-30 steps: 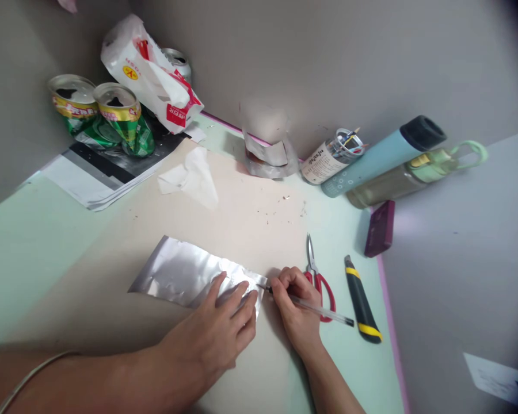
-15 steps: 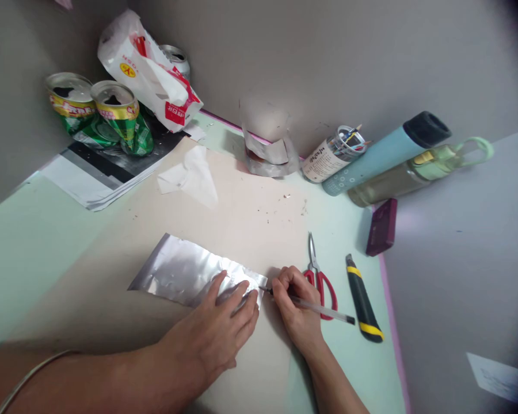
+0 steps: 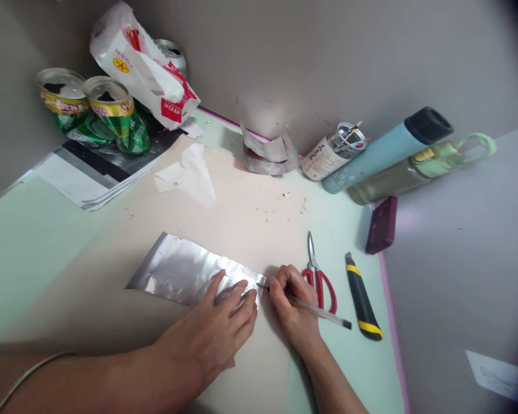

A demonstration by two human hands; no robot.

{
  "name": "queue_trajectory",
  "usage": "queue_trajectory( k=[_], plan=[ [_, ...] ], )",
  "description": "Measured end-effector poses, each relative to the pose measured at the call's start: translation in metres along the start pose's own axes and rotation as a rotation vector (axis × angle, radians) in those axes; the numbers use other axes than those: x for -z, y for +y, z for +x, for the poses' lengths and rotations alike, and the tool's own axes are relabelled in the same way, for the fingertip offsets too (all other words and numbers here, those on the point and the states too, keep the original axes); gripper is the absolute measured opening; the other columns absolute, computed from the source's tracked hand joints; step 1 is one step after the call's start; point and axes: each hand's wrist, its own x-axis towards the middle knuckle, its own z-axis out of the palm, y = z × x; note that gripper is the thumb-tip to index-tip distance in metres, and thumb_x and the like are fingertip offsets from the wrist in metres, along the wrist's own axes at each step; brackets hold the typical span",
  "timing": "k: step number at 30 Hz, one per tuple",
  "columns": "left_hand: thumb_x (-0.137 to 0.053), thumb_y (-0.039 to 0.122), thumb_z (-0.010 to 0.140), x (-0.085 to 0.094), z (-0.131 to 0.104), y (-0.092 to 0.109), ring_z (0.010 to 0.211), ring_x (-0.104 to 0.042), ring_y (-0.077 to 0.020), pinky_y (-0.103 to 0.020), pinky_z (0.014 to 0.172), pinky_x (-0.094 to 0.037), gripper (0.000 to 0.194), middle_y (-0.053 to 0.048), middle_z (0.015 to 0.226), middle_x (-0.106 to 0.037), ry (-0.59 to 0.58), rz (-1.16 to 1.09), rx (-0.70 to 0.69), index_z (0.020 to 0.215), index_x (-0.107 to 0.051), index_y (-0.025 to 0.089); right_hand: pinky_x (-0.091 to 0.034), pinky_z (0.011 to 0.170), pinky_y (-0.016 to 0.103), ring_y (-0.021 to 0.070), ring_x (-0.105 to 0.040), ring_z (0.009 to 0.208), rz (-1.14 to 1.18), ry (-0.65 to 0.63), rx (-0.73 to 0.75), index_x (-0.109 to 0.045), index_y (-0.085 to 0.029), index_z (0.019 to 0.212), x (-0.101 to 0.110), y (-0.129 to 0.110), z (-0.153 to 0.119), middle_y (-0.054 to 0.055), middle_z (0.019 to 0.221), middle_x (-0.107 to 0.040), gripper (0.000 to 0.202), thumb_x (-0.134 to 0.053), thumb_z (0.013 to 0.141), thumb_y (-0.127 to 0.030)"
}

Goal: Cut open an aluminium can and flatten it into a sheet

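A shiny silver sheet of thin metal (image 3: 176, 264) lies on the beige board (image 3: 246, 224), its left end curling up a little. My left hand (image 3: 218, 322) rests on the sheet's right part, fingers spread and pressing it down. In my right hand (image 3: 297, 305) is a pen (image 3: 322, 312) with a clear barrel and black end, its tip touching the sheet near the right edge. Scissors with red handles (image 3: 326, 290) lie beside my right hand, partly hidden behind it. Farther right is a black and yellow utility knife (image 3: 363, 302).
Crushed green cans (image 3: 112, 115) and a white plastic bag (image 3: 142, 69) stand at back left on papers (image 3: 77, 184). A crumpled tissue (image 3: 190, 175), a pencil jar (image 3: 328, 155), a blue tumbler (image 3: 384, 152), a green-lidded bottle (image 3: 410, 172) and a maroon box (image 3: 380, 225) line the back and right.
The pen has tilted slightly, its black rear end lower and a little left. My left hand still presses the sheet. The whole view has shifted slightly.
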Motion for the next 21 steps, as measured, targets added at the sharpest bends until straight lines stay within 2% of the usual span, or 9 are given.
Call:
queue_trajectory(
  k=[8, 21],
  plan=[
    [-0.07, 0.063, 0.081, -0.0026, -0.0007, 0.0004, 0.133, -0.042, -0.034, -0.06, 0.106, -0.034, 0.069, -0.012, 0.142, -0.058, -0.009, 0.013, 0.0, 0.133, -0.06, 0.018, -0.029, 0.05, 0.025, 0.0119, -0.035, 0.056, 0.01, 0.017, -0.006, -0.035, -0.024, 0.068, -0.0051, -0.0021, 0.0014, -0.005, 0.062, -0.038, 0.032, -0.055, 0.092, -0.02],
    [-0.07, 0.061, 0.083, 0.0028, 0.0019, 0.0, 0.133, -0.043, -0.0346, -0.062, 0.105, -0.036, 0.068, -0.013, 0.142, -0.059, -0.043, 0.026, -0.003, 0.134, -0.059, 0.017, -0.027, 0.05, 0.025, 0.0111, -0.032, 0.055, 0.008, 0.042, 0.006, -0.036, -0.023, 0.067, -0.0091, -0.0044, 0.003, -0.006, 0.062, -0.036, 0.032, -0.057, 0.09, -0.018]
  ],
)
